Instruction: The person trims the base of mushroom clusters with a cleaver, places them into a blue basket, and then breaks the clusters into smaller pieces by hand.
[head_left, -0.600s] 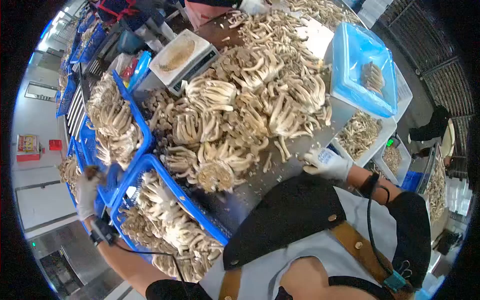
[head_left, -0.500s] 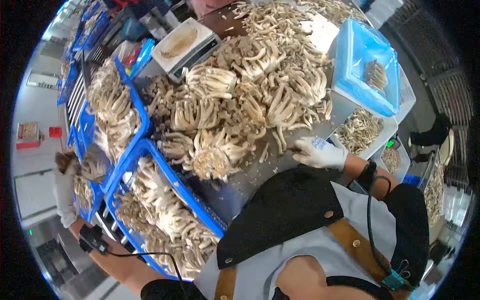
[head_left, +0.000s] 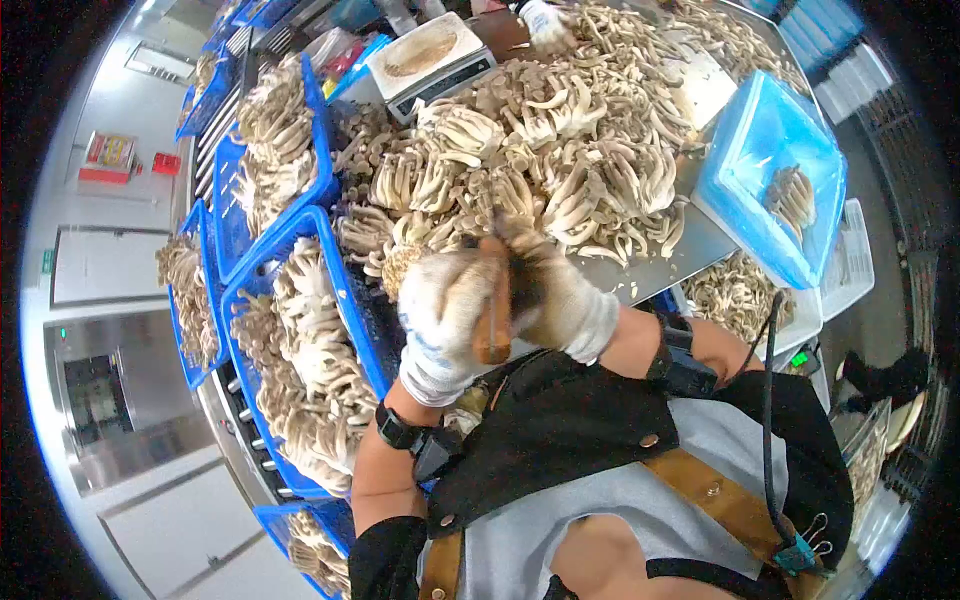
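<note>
Both my hands wear soiled white work gloves and meet in front of my apron, at the near edge of the mushroom pile (head_left: pixel 560 125). My left hand (head_left: pixel 445 310) has curled fingers, and what they hold is hidden. A tool with a brown wooden handle (head_left: pixel 493 310) stands between the hands, its blunt end towards me and its far end hidden. My right hand (head_left: pixel 572 300) closes on it from the right, fingers at the handle's upper end. A mushroom clump with a pale crumbly base (head_left: pixel 402 268) shows just beyond my left hand.
Blue baskets of mushrooms (head_left: pixel 345 300) line the left side. A scale (head_left: pixel 430 60) stands at the back, near another person's gloved hand (head_left: pixel 545 25). To the right is a blue-lined bin (head_left: pixel 715 180) with one clump inside, above a white tub (head_left: pixel 810 325) of mushroom pieces.
My left hand has come from the far left baskets to the middle. My right hand has moved left to meet it, and the wooden handle now shows. The view has shifted.
</note>
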